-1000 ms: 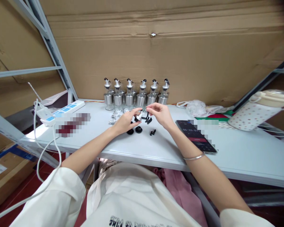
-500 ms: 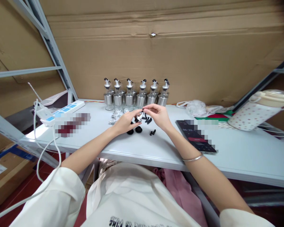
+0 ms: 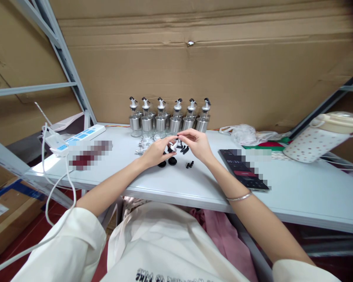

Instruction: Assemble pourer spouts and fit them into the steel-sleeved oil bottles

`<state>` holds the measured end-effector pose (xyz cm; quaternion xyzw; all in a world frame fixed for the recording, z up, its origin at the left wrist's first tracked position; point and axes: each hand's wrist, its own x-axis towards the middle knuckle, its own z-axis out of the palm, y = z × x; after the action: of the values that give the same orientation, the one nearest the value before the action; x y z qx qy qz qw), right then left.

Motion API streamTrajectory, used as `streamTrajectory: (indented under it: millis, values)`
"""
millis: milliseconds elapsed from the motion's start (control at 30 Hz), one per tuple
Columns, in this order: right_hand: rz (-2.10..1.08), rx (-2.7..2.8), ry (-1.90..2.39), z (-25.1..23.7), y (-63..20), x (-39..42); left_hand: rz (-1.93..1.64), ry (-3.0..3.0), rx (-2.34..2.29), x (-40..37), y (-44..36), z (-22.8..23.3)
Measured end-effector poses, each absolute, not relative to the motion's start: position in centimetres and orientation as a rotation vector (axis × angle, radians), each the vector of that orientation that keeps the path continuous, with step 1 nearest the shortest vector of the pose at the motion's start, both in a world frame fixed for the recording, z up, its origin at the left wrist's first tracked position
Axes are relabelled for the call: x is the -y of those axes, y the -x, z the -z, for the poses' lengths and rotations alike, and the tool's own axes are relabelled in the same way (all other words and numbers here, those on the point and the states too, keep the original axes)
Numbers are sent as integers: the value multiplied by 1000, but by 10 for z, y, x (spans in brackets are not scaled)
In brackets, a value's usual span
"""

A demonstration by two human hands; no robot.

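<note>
One silver pourer head (image 3: 173,146): mid-table, clamped between the thumb and fingers of my left hand (image 3: 157,152). My right hand (image 3: 195,142) met its far end; whether those fingertips gripped anything I could not tell. Nearer lay round black caps (image 3: 172,161); right, small black plugs (image 3: 190,165); far, metal-jacketed bottles (image 3: 175,125); farther right, one phone (image 3: 243,170).

Cardbd wall (image 3: 223,74) dead ahead of me, metal framing L & R.
Lt-grey tabletop (image 3: 297,192) in front of me, w/ bright glare nr its L end; grey metal upright (image 3: 57,43) on my L, darker slanted post (image 3: 326,102) on R. Sm. torn hole (image 3: 190,43) in the cardbd. Red floor (image 3: 26,235) down L, brown box (image 3: 20,219) w/ blue strip there too.
</note>
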<state>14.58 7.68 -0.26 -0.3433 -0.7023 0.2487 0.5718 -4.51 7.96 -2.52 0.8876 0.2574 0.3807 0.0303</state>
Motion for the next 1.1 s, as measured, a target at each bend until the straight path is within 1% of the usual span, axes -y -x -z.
streamTrajectory:
  millis: [233, 533, 800, 1100]
  values:
    - [-590, 1661, 808, 1, -144, -75, -1197, -2723, -800, -81, 47, 27]
    - [-557, 1669, 815, 3, -145, -77, -1234, -2853, -780, -83, 48, 28]
    - [-629, 1642, 867, 4, -144, -76, -1165, -2943, -774, -89, 49, 30]
    - [-667, 1650, 864, 2, -146, -77, -1078, -2899, -800, -84, 48, 28]
